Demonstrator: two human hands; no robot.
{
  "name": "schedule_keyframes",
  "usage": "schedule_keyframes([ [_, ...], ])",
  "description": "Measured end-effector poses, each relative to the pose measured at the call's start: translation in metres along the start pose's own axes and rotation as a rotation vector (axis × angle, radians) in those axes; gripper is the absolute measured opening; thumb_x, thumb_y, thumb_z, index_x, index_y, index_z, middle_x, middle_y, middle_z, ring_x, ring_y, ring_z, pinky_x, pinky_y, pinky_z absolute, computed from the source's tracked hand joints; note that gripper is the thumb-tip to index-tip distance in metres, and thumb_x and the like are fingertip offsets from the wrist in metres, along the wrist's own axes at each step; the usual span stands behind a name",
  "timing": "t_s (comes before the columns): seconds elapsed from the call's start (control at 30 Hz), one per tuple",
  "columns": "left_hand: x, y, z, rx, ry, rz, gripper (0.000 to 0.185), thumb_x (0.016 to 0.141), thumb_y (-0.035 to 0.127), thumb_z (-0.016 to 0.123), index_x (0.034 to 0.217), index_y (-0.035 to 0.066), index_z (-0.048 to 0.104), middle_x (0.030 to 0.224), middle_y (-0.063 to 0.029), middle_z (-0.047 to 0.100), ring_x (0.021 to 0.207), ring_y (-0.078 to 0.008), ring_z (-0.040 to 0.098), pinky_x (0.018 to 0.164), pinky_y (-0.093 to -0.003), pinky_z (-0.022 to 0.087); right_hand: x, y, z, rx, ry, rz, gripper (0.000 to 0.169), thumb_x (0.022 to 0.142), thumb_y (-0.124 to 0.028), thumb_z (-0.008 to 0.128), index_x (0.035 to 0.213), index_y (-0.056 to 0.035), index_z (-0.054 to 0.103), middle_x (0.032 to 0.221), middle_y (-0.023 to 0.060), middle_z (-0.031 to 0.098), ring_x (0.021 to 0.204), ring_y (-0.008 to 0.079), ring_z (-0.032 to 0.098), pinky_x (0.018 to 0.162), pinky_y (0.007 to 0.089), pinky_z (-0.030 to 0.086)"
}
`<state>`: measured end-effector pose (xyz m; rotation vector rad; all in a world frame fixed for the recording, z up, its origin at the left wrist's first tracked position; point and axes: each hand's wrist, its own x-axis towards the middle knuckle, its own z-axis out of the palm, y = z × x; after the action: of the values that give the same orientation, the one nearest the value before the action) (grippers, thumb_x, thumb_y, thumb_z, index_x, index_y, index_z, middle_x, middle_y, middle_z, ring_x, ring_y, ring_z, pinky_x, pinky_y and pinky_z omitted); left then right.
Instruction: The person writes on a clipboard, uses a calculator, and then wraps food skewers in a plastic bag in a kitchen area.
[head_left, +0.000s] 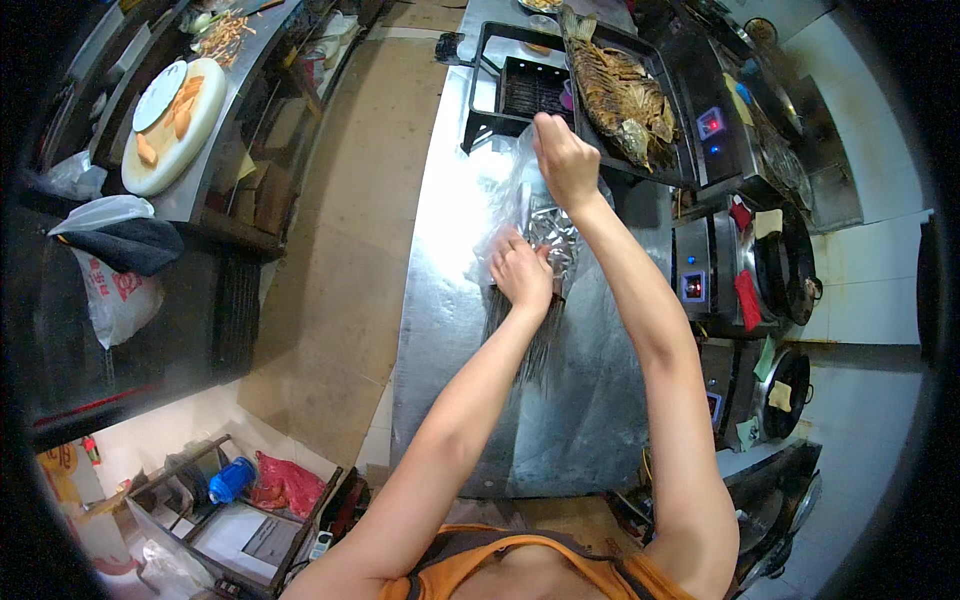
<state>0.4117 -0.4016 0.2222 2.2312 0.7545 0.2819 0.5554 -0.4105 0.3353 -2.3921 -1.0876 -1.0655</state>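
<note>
My right hand (568, 163) is raised over a steel worktable (450, 360), its fingers closed on the upper part of a clear plastic bag (527, 161). Lower on the same bag lies my left hand (523, 276), fingers slightly blurred and thumb apart; whether it grips or only presses cannot be told. Shiny crinkled material (551, 225) shows between the two hands. Thin dark strands, perhaps skewers (531, 356), fan out towards me from beneath my left hand and wrist.
Beyond my right hand, a roasted whole fish (611, 86) lies in a black tray (679, 161), beside a black metal frame (480, 82). Burners with woks (784, 262) line the right. Across the aisle, a round cutting board (139, 176) bears orange pieces. A crate (225, 540) stands lower left.
</note>
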Motion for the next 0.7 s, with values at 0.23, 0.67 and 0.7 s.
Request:
schedule_keyframes([
  [0.23, 0.028, -0.004, -0.010, -0.029, -0.143, -0.135, 0.065, 0.083, 0.033, 0.070, 0.132, -0.004, 0.049, 0.129, -0.0209, 0.055, 0.121, -0.0392, 0.050, 0.100, -0.0506, 0.040, -0.096, 0.032, -0.048, -0.253, -0.196, 0.287, 0.075, 0.069, -0.026, 0.082, 0.134, -0.0077, 0.048, 0.121, 0.0093, 0.052, 0.111, 0.0282, 0.051, 0.092, 0.0420, 0.041],
  [0.67, 0.031, -0.025, 0.003, -0.036, 0.056, 0.020, 0.068, 0.082, 0.031, 0.072, 0.136, 0.000, 0.045, 0.123, -0.0234, 0.060, 0.113, -0.0411, 0.056, 0.097, -0.0477, 0.043, -0.184, 0.065, 0.003, -0.054, 0.295, 1.117, 0.031, 0.084, -0.002, 0.054, 0.115, -0.0046, 0.049, 0.106, 0.0170, 0.054, 0.096, 0.0346, 0.056, 0.086, 0.0411, 0.045],
  [0.7, 0.031, -0.013, -0.014, -0.097, -0.120, -0.083, 0.064, 0.082, 0.030, 0.073, 0.133, 0.001, 0.047, 0.118, -0.0233, 0.061, 0.110, -0.0413, 0.057, 0.094, -0.0484, 0.044, -0.191, 0.068, 0.006, 0.006, 0.382, 1.280, 0.033, 0.082, -0.002, 0.055, 0.115, -0.0052, 0.050, 0.111, 0.0163, 0.053, 0.102, 0.0344, 0.054, 0.089, 0.0420, 0.043],
])
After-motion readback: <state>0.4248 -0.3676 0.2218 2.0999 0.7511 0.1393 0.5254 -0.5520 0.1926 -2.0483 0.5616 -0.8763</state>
